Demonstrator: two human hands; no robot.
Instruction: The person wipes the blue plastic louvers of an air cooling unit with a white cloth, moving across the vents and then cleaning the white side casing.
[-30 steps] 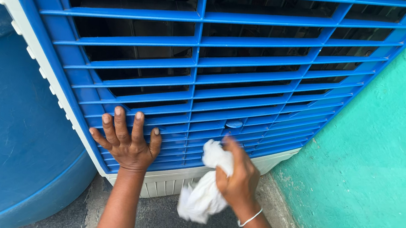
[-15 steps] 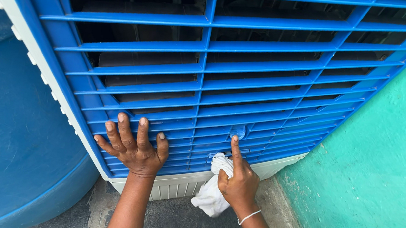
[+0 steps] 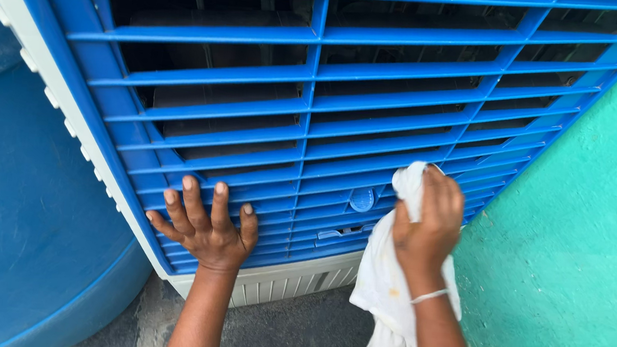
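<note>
We press left hand (image 3: 206,230) flat, fingers spread, on lower blue louvre grille (image 3: 313,121) of air cooler, likely for steadying it. Right hand (image 3: 428,223) grip pinches white cloth (image 3: 387,294) against right slats; cloth tail hangs down beside green wall (image 3: 580,245).

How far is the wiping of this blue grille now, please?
Done: cannot tell; no wiped patch stands out. In hand: the right hand presses a white cloth on the blue grille at its lower right, while the left hand lies flat on it. Left: perhaps the upper slats.
</note>
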